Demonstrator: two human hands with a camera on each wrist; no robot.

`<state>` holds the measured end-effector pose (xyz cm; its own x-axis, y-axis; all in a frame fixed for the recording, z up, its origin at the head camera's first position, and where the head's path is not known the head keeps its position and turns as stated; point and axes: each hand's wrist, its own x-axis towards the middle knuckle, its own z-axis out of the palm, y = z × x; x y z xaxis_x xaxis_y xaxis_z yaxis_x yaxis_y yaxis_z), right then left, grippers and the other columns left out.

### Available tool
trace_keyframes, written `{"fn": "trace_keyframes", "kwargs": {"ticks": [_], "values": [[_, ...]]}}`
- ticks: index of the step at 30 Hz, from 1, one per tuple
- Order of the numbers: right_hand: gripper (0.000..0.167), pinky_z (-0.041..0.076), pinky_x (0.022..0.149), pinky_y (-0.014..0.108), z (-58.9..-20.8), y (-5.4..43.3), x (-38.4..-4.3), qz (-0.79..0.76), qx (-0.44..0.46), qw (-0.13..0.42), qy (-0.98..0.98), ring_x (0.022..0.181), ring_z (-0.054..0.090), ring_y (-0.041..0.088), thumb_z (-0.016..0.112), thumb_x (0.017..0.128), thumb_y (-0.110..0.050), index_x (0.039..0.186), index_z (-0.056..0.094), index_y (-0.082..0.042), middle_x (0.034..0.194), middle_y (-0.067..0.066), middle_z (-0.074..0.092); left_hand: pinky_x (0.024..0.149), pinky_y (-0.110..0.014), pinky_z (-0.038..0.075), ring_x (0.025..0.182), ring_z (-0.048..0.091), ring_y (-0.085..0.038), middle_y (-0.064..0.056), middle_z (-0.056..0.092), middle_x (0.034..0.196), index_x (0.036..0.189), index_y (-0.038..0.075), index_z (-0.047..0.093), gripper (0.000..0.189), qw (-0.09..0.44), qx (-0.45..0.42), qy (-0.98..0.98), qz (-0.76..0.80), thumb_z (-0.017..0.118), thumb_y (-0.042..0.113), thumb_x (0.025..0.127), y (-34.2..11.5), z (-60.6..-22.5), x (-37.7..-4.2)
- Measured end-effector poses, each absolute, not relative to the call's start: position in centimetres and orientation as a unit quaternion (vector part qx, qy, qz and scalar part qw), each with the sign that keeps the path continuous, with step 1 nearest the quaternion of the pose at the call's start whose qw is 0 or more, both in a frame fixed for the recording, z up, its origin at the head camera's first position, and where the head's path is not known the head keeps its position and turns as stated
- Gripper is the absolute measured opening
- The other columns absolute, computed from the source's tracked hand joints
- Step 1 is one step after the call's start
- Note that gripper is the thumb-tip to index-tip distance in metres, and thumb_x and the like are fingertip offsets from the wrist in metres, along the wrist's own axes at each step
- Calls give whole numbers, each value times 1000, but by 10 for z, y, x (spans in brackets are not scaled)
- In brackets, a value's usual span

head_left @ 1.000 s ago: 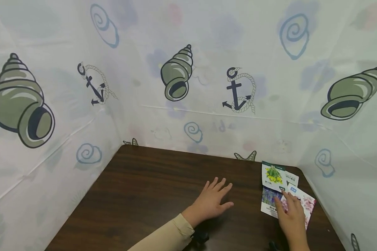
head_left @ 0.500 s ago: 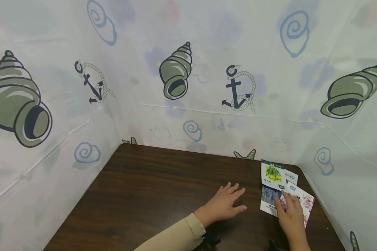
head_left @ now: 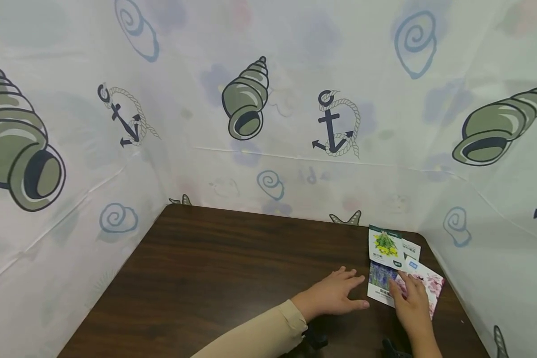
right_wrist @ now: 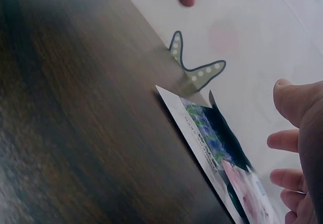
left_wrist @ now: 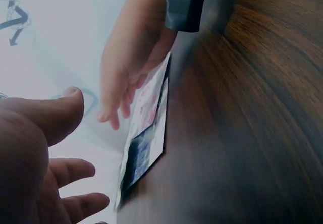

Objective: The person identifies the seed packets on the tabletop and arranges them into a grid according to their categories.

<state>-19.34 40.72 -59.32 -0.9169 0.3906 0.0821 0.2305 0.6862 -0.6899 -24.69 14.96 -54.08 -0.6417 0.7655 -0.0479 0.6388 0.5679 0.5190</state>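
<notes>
Flat picture packets, like seed packets, lie overlapped at the table's right back corner. One shows yellow flowers point(head_left: 386, 246), one purple flowers point(head_left: 380, 279), one pink blossoms point(head_left: 434, 286); a mostly covered white one point(head_left: 411, 249) peeks out behind. Over the pink packet hovers my right hand point(head_left: 413, 306), fingers spread and lightly bent, gripping nothing. My left hand point(head_left: 333, 294) is just left of the packets, palm down with fingers extended, holding nothing. In the right wrist view the purple packet point(right_wrist: 214, 138) lies apart from the right hand's fingers point(right_wrist: 285, 141).
The dark wooden table point(head_left: 232, 268) reaches back to a pale curtain point(head_left: 295, 124) printed with shells, anchors and starfish, which also encloses both sides. Black wrist devices point(head_left: 315, 338) sit under the left wrist and by the right.
My left hand has moved right and slightly toward me, nearer the packets. The right hand stays over the pink packet, and the packets keep their arrangement. The head view has shifted slightly.
</notes>
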Motion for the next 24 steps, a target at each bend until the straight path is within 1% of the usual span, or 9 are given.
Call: {"fn": "trace_keyframes", "kwargs": {"ticks": [7, 13, 17, 21, 24], "values": [[66, 23, 127, 77, -596, 410, -195, 368, -157, 119, -909, 159, 23, 61, 57, 113, -42, 162, 46, 1, 169, 37, 29, 135, -38, 33, 168, 30, -23, 4, 37, 177, 168, 31, 45, 74, 144, 390, 884, 216, 55, 69, 106, 168, -549, -249], [68, 22, 126, 78, -598, 412, -195, 361, -165, 98, -913, 158, 23, 61, 51, 114, -46, 163, 44, 0, 169, 37, 27, 133, -32, 34, 166, 34, -20, 4, 41, 175, 167, 27, 48, 73, 155, 388, 885, 206, 57, 66, 106, 184, -553, -253], [67, 21, 127, 79, -600, 413, -195, 368, -170, 86, -910, 159, 21, 61, 49, 115, -45, 164, 43, 0, 172, 37, 23, 133, -31, 35, 166, 34, -19, 2, 40, 176, 166, 25, 49, 72, 157, 385, 887, 202, 60, 63, 106, 193, -556, -255], [59, 22, 127, 77, -603, 413, -196, 383, -162, 90, -905, 158, 25, 60, 49, 116, -37, 162, 46, 0, 171, 37, 25, 134, -31, 33, 165, 35, -19, 0, 40, 176, 164, 20, 51, 72, 140, 376, 897, 187, 61, 61, 106, 200, -559, -256], [54, 24, 127, 76, -605, 414, -197, 383, -158, 84, -906, 155, 29, 60, 48, 117, -31, 160, 48, 1, 170, 38, 24, 133, -34, 36, 164, 38, -22, 0, 41, 175, 163, 21, 53, 70, 133, 378, 899, 178, 62, 60, 105, 204, -561, -255]]}}
